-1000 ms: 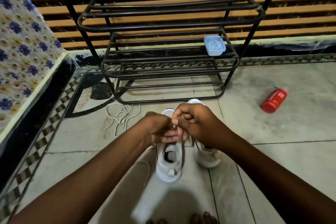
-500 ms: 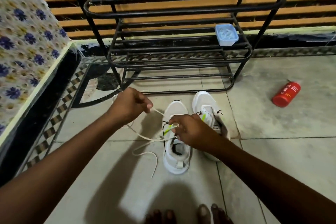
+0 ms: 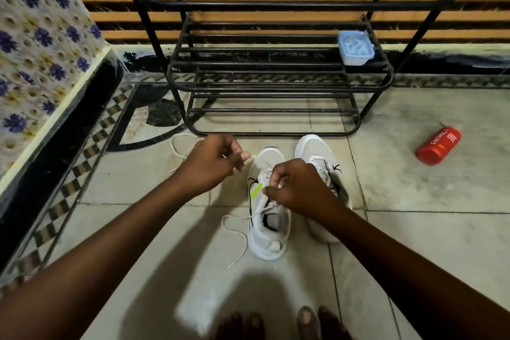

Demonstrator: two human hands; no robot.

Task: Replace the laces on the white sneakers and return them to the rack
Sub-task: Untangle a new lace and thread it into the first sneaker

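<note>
**Head view: both hands on the lace, sneakers on the floor just short of the rack**

Two bare arms come in from six o'clock and meet over the pair. The left hand [image 3: 209,165] is curled tight, thumb pressed against forefinger, pinching one end of the white lace [image 3: 236,232] out at ten o'clock of the shoe. The right hand [image 3: 298,188] is curled as well, its fingertips nipping the same lace right over the eyelets of the near sneaker [image 3: 266,243].

That sneaker stands upright on the tiled floor [image 3: 427,201], toe to twelve o'clock and heel towards the camera. There is a lime stripe and black trim along its side. The slack of the lace loops off its nine o'clock side and trails over the tile to a loose tip at about seven o'clock.

The second sneaker [image 3: 314,149] sits just beside it at three o'clock, a touch further forward and partly hidden under the right wrist. Whether the two shoes touch, I cannot tell. A spare lace [image 3: 180,146] lies tangled on the floor at ten o'clock of the pair, partly behind the left hand.

The black metal rack [image 3: 276,3] stands at twelve o'clock, its lowest bar just beyond the toes of the shoes. A pale blue box [image 3: 356,48] rests at the right end of a middle shelf, around one o'clock. A red can [image 3: 438,145] lies on its side at three o'clock, well apart from the sneakers. A bed [image 3: 36,50] with a flowered sheet fills the nine-to-ten o'clock edge, and bare toes [image 3: 309,320] peek in at six o'clock.
</note>
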